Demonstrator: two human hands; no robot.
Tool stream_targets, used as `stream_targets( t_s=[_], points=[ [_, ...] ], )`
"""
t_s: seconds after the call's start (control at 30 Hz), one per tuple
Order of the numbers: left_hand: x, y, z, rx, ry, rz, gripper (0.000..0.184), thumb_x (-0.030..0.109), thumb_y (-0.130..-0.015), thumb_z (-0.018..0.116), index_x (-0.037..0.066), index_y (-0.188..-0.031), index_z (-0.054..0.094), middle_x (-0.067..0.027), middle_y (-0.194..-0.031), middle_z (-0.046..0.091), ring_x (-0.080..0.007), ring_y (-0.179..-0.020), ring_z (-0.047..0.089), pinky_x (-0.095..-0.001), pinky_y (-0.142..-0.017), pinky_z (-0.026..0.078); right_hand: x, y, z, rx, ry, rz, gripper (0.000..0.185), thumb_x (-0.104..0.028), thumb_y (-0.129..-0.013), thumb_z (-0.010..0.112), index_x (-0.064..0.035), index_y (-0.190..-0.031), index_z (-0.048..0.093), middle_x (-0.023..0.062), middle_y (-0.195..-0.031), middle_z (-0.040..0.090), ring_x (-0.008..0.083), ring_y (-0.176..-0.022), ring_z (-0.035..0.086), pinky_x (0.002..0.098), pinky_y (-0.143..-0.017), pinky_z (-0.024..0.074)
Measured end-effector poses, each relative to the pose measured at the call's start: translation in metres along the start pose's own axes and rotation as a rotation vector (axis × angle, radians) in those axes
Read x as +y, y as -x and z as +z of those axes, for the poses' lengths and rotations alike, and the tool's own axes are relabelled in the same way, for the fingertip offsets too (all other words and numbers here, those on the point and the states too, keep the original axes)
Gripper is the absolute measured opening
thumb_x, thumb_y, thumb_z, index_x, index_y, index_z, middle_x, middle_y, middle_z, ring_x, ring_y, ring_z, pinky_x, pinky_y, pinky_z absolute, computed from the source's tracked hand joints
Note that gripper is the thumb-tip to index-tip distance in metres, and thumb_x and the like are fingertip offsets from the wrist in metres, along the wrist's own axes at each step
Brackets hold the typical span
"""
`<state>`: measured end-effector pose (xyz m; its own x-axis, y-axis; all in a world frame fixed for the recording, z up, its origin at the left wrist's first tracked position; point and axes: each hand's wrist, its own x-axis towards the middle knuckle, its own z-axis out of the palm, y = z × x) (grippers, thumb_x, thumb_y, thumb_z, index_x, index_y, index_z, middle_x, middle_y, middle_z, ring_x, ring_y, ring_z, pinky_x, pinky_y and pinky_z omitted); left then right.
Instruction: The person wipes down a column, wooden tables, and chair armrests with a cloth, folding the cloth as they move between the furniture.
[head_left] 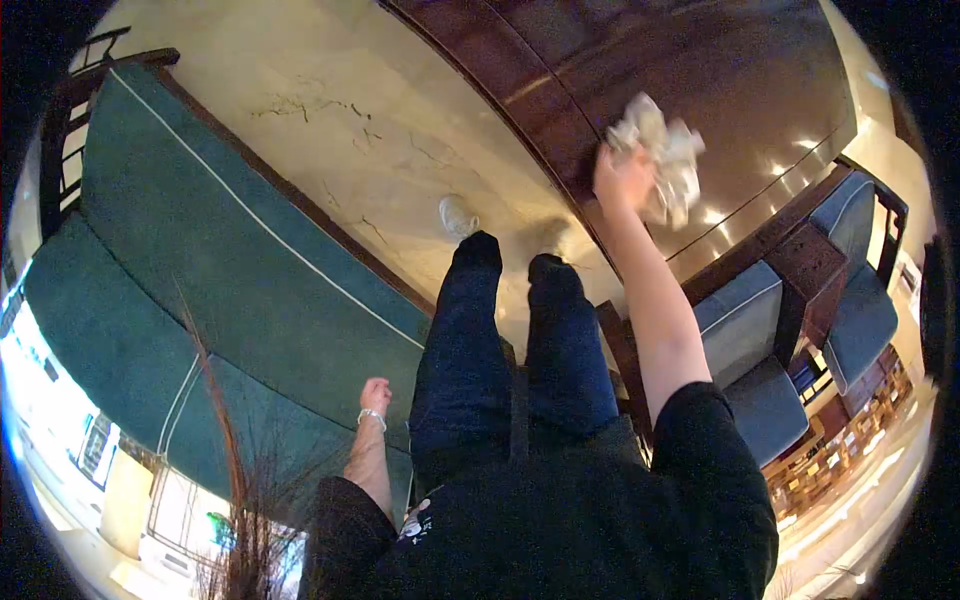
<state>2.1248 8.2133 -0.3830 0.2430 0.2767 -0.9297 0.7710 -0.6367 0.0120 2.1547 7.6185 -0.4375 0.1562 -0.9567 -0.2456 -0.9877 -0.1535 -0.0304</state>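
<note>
My right hand point(625, 180) is closed on a crumpled whitish cloth point(668, 150), pressed against the dark, glossy wooden table point(740, 70). Parts of that hand and the cloth are slightly blurred. Down at my side, my left hand point(375, 395) hangs beside my leg with its fingers curled in, and no object shows in it. A pale bracelet point(372, 416) circles that wrist. Nearest to this hand is the green upholstered bench point(220, 230), though I cannot tell whether the two touch.
Blue-grey cushioned chairs point(745, 310) with dark wooden frames stand at the right, close to the table. Pale marble-like floor point(340, 130) with dark veins lies between bench and table. Dry, reed-like stems point(240, 500) rise at lower left.
</note>
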Motion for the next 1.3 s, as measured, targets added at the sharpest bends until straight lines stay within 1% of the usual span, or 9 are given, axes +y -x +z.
stream_targets(
  t_s=[0.27,0.4,0.67,0.73,0.77,0.8,0.97,1.07,1.3],
  points=[
    [0.066,0.026,0.013,-0.108,-0.346,-0.215,0.018,0.018,-0.083,0.046,0.005,-0.084,0.058,-0.0037,-0.064,0.056,-0.0118,-0.052,0.051,-0.0252,-0.046,0.041,-0.098,-0.005,0.018,0.100,-0.178,-0.621,0.035,-0.036,-0.063,0.063,-0.0188,-0.092,0.054,0.0083,-0.087,0.048,0.0285,-0.083,0.049,0.0406,-0.065,0.0448],
    [0.122,-0.013,0.017,-0.072,-0.585,0.383,0.019,0.020,-0.084,0.046,0.005,-0.086,0.059,-0.0031,-0.065,0.055,-0.0114,-0.055,0.052,-0.0243,-0.050,0.042,-0.087,-0.017,0.006,0.078,-0.148,-0.851,0.037,-0.037,-0.062,0.064,-0.0254,-0.096,0.055,0.0036,-0.087,0.047,0.0252,-0.082,0.050,0.0373,-0.060,0.0460],
    [0.331,-0.002,0.023,-0.117,-0.220,0.293,0.018,0.019,-0.086,0.043,0.007,-0.085,0.056,-0.0019,-0.070,0.055,-0.0101,-0.056,0.050,-0.0245,-0.051,0.043,0.085,-0.053,-0.012,0.028,-0.175,-0.346,0.040,-0.023,-0.063,0.066,-0.0053,-0.097,0.057,0.0176,-0.108,0.048,0.0345,-0.100,0.046,0.0428,-0.085,0.0380],
    [0.355,-0.011,0.017,-0.118,-0.118,0.274,0.018,0.018,-0.086,0.043,0.006,-0.086,0.056,-0.0011,-0.071,0.055,-0.0090,-0.060,0.051,-0.0233,-0.053,0.042,0.161,-0.085,0.018,0.217,-0.181,-0.151,0.039,-0.025,-0.067,0.065,-0.0012,-0.097,0.056,0.0200,-0.100,0.052,0.0337,-0.095,0.048,0.0394,-0.084,0.0388],
    [0.359,-0.018,0.012,-0.117,-0.118,0.271,0.018,0.018,-0.086,0.043,0.006,-0.086,0.056,-0.0011,-0.071,0.055,-0.0090,-0.060,0.051,-0.0233,-0.053,0.042,0.164,-0.104,-0.002,-0.068,-0.199,0.215,0.042,-0.029,-0.070,0.064,-0.0017,-0.101,0.055,0.0197,-0.094,0.055,0.0330,-0.089,0.050,0.0398,-0.079,0.0397],
    [0.357,-0.028,0.004,-0.151,-0.262,0.307,0.020,0.020,-0.086,0.044,0.005,-0.088,0.056,-0.0041,-0.074,0.057,-0.0134,-0.065,0.054,-0.0260,-0.057,0.044,0.153,-0.112,-0.011,0.053,-0.637,0.227,0.045,-0.035,-0.072,0.061,-0.0008,-0.101,0.053,0.0182,-0.089,0.057,0.0325,-0.082,0.052,0.0402,-0.074,0.0400],
    [0.379,-0.045,-0.044,-0.026,-0.822,0.397,0.031,0.029,-0.085,0.042,0.004,-0.098,0.056,-0.0190,-0.098,0.058,-0.0336,-0.096,0.053,-0.0366,-0.082,0.041,0.044,-0.134,-0.007,0.050,-0.361,0.228,0.047,-0.042,-0.074,0.055,-0.0026,-0.099,0.053,0.0176,-0.089,0.056,0.0316,-0.085,0.052,0.0377,-0.075,0.0397],
    [0.399,-0.071,-0.087,-0.069,-0.778,0.344,0.030,0.028,-0.086,0.041,0.005,-0.099,0.056,-0.0156,-0.094,0.060,-0.0288,-0.093,0.055,-0.0344,-0.082,0.041,-0.072,-0.118,-0.006,-0.001,-0.113,0.204,0.051,-0.043,-0.072,0.054,-0.0101,-0.110,0.048,0.0180,-0.109,0.049,0.0358,-0.099,0.048,0.0431,-0.083,0.0379],
    [0.455,-0.075,-0.200,-0.055,-0.267,0.144,0.018,0.023,-0.087,0.044,0.010,-0.090,0.057,-0.0014,-0.069,0.056,-0.0066,-0.055,0.049,-0.0197,-0.050,0.039,-0.340,-0.097,0.000,0.181,-0.170,-0.061,0.044,-0.037,-0.068,0.058,-0.0088,-0.101,0.051,0.0198,-0.095,0.050,0.0368,-0.090,0.046,0.0443,-0.077,0.0388]
  ],
)
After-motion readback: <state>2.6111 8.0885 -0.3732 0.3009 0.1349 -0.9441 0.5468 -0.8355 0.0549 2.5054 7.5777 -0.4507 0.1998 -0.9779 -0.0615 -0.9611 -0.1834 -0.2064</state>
